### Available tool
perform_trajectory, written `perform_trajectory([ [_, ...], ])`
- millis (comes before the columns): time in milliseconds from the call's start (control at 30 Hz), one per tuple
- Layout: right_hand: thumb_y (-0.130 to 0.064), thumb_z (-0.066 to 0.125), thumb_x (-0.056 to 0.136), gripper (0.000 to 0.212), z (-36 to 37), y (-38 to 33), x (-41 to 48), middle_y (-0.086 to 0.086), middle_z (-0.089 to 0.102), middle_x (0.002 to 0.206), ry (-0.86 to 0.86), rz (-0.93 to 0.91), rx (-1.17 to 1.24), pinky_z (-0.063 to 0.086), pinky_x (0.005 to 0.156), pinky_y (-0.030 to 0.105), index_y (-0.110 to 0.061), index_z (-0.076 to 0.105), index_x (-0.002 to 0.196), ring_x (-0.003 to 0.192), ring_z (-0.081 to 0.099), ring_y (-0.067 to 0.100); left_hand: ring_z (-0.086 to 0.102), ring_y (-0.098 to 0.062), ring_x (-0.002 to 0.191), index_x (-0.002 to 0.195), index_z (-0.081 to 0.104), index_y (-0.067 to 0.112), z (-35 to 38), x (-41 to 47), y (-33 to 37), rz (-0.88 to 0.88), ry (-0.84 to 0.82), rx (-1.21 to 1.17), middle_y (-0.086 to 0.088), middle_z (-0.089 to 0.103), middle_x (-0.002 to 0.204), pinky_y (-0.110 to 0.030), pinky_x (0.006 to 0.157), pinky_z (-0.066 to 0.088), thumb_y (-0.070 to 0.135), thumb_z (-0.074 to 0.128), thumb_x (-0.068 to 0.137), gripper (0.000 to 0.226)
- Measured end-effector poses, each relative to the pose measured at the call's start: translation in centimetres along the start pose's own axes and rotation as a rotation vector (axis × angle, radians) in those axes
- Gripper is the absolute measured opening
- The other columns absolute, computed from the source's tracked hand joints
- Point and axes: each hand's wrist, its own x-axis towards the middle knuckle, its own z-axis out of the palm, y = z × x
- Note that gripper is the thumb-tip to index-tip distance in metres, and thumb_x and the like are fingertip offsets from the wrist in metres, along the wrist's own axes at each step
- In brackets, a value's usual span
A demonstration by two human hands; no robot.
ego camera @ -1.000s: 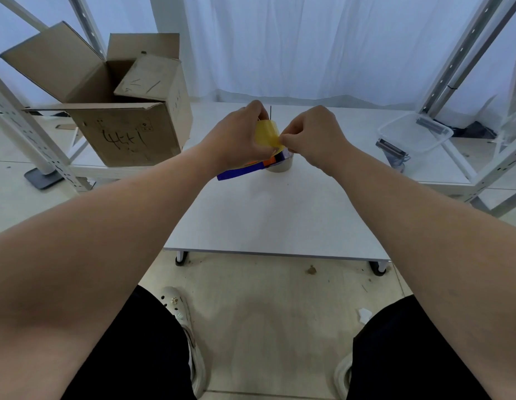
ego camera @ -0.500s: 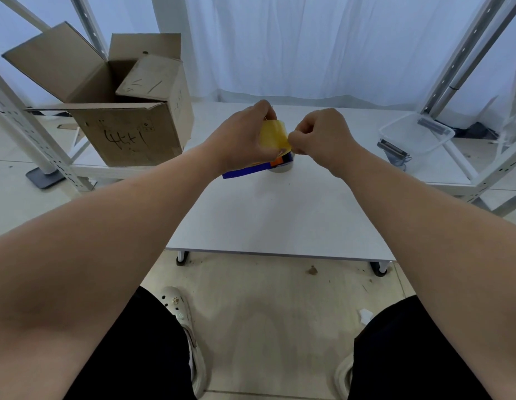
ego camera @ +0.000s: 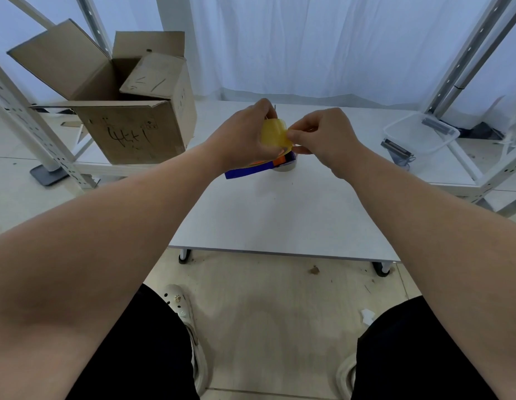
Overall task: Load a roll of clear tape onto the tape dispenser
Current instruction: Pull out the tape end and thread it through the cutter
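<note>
A blue tape dispenser [ego camera: 251, 170] with an orange part is held above the white table [ego camera: 280, 215]. My left hand [ego camera: 245, 137] grips the dispenser's upper part; its handle sticks out to the lower left. A yellowish clear tape roll [ego camera: 274, 134] sits on the dispenser between my hands. My right hand [ego camera: 317, 132] pinches the roll's right edge with thumb and fingers. A pale round object [ego camera: 285, 167] shows just under the dispenser's front; what it is cannot be told.
An open cardboard box [ego camera: 130, 111] stands on the left shelf. A clear plastic tub [ego camera: 421, 132] and a small dark metal item [ego camera: 395, 148] lie at the right. Metal rack posts rise on both sides. My legs and shoes are below the table's near edge.
Both hands, with the dispenser and roll, have risen slightly and stayed close together. My right hand's pinch has shifted a little along the roll's right edge.
</note>
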Motion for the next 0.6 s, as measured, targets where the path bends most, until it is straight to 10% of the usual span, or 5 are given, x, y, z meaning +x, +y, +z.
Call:
perform_trajectory([
  [300, -0.009, 0.058, 0.078, 0.018, 0.46, -0.69, -0.22, 0.017, 0.066, 0.083, 0.025, -0.077, -0.251, 0.044, 0.06, 0.027, 0.006, 0.066, 0.085, 0.072, 0.057, 0.023, 0.052, -0.016, 0.092, 0.117, 0.044, 0.015, 0.36, 0.14, 0.27, 0.021, -0.01, 0.019, -0.002, 0.059, 0.115, -0.026, 0.071, 0.041, 0.044, 0.075, 0.072, 0.061],
  [600, -0.014, 0.061, 0.081, 0.017, 0.64, -0.5, 0.18, 0.008, 0.069, 0.084, 0.042, -0.051, -0.24, 0.056, 0.085, 0.04, -0.005, 0.069, 0.094, 0.084, 0.068, 0.024, 0.052, -0.018, 0.093, 0.118, 0.043, 0.016, 0.36, 0.19, -0.03, 0.012, 0.009, 0.054, -0.002, 0.057, 0.115, -0.027, 0.071, 0.04, 0.043, 0.074, 0.073, 0.061],
])
